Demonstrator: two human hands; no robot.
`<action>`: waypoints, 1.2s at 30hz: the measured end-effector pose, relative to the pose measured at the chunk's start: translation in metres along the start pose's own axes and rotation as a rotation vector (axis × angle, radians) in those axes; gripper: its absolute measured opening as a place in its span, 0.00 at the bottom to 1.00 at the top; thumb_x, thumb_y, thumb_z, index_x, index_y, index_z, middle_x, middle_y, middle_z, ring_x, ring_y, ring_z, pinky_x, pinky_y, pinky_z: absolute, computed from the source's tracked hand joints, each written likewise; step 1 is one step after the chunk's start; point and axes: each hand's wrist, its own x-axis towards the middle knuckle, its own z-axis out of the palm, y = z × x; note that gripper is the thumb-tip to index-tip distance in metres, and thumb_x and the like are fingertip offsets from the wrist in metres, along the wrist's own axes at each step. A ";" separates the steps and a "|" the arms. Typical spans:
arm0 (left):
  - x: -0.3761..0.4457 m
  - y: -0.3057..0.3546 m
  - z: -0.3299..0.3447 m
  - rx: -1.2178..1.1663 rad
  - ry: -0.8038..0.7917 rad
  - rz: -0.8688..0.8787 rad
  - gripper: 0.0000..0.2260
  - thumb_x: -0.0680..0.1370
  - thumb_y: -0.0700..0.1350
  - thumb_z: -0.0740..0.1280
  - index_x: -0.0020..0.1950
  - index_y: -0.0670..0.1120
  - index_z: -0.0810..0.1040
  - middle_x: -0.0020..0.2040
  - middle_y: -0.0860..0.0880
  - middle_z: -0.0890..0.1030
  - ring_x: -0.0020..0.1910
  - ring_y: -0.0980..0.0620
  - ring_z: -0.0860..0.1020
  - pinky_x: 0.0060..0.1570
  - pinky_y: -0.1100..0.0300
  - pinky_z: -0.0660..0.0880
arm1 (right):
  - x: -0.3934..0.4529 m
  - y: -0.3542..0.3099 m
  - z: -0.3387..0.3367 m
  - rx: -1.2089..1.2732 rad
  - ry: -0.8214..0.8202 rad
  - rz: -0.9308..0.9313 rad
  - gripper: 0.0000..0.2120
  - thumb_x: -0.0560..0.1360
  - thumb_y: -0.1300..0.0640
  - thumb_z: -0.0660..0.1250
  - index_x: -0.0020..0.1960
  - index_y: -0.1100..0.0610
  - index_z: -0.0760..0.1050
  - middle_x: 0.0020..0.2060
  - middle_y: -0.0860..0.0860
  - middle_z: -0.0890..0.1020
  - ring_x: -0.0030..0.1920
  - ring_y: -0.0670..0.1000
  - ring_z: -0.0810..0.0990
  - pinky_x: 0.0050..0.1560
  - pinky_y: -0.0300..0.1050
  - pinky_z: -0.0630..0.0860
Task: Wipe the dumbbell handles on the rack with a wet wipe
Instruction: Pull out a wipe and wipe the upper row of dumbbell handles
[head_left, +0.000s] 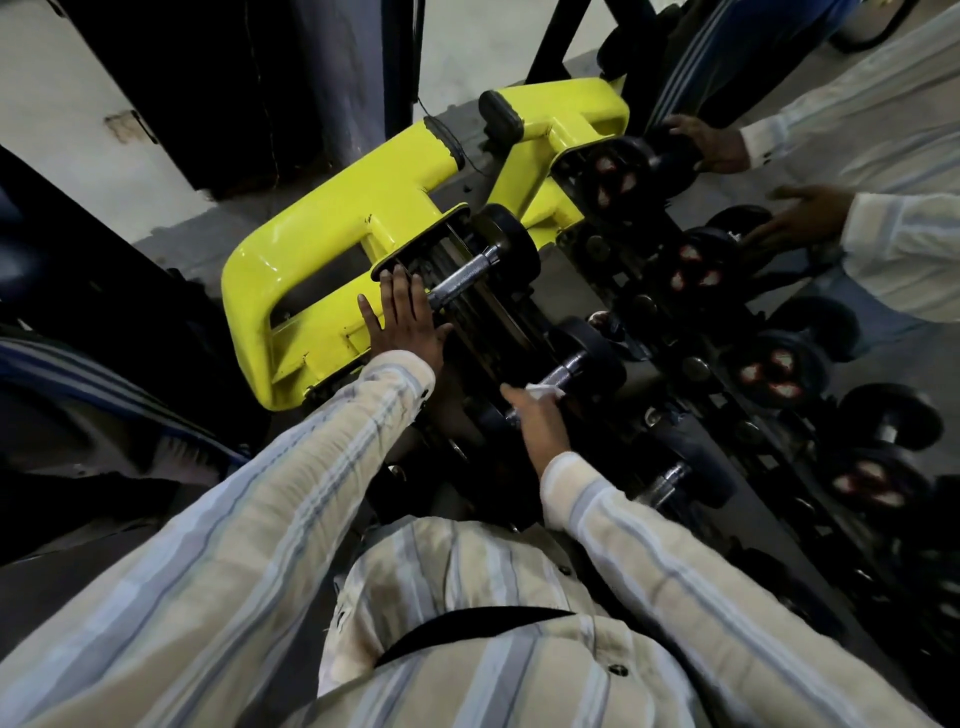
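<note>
Several black dumbbells with chrome handles lie across a dark rack (644, 447) with a yellow end frame (332, 249). My right hand (537, 423) holds a white wet wipe (545, 391) against the chrome handle (569, 370) of the second dumbbell, fingers curled round it. My left hand (405, 322) rests flat with straight fingers on the near end of the first dumbbell, whose knurled handle (465, 278) lies bare just beyond my fingertips. A third handle (670, 480) shows lower right.
A mirror at the right reflects the dumbbell ends (769, 371) and my own two hands (800, 218) in striped sleeves. Dark machine parts stand at the left and top. Grey floor shows beyond the yellow frame.
</note>
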 end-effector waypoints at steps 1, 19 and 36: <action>0.000 0.000 0.000 -0.005 0.005 0.000 0.38 0.82 0.59 0.61 0.82 0.41 0.49 0.83 0.40 0.46 0.82 0.40 0.43 0.77 0.32 0.43 | -0.010 0.003 0.004 -0.176 -0.003 -0.041 0.35 0.65 0.32 0.74 0.63 0.53 0.72 0.58 0.55 0.76 0.60 0.56 0.75 0.69 0.49 0.67; 0.003 -0.007 0.014 0.011 0.050 0.061 0.39 0.80 0.60 0.63 0.82 0.39 0.51 0.83 0.37 0.50 0.82 0.36 0.47 0.76 0.30 0.46 | 0.028 -0.026 -0.035 -1.645 0.121 -0.768 0.54 0.70 0.24 0.29 0.56 0.60 0.81 0.55 0.57 0.82 0.63 0.58 0.76 0.74 0.51 0.62; 0.005 -0.013 0.017 -0.003 0.093 0.145 0.34 0.81 0.59 0.59 0.78 0.36 0.61 0.79 0.32 0.58 0.79 0.31 0.57 0.76 0.35 0.57 | 0.056 -0.014 -0.055 -1.511 0.148 -0.863 0.07 0.70 0.58 0.71 0.47 0.58 0.81 0.43 0.56 0.83 0.49 0.60 0.82 0.46 0.51 0.79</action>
